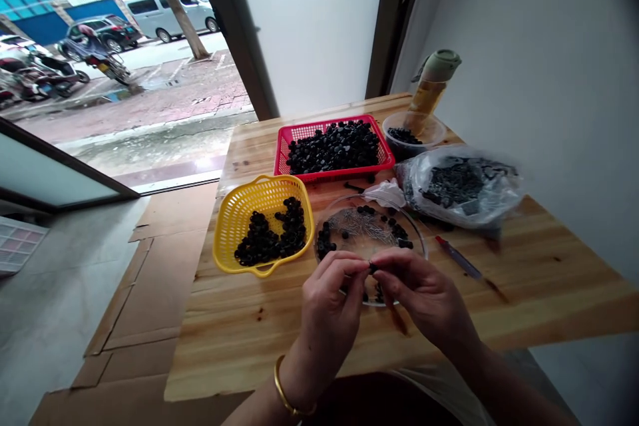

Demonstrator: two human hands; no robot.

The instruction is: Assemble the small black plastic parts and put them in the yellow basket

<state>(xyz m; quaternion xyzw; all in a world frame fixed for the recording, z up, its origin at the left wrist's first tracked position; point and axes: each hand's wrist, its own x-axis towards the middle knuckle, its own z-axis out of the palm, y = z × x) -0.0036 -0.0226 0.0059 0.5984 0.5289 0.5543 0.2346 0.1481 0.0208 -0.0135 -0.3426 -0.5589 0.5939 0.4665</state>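
My left hand (335, 296) and my right hand (424, 293) meet over the near part of a clear round tray (423, 239). Their fingertips pinch a small black part (373, 267) between them; its exact kind is too small to tell. Inside the tray lie many thin silvery pins (367, 225) in the middle. Small black round pieces (325, 239) sit in groups around the tray's edge. My fingers hide some of the tray's near side.
Left of the tray stands a yellow basket (224, 226) partly filled with black pieces. Behind are a red basket (325, 176) heaped with black parts, a plastic tub (439, 130), a bottle (429, 90) and a plastic bag (464, 186). A red-tipped pen-like tool (459, 257) lies at right.
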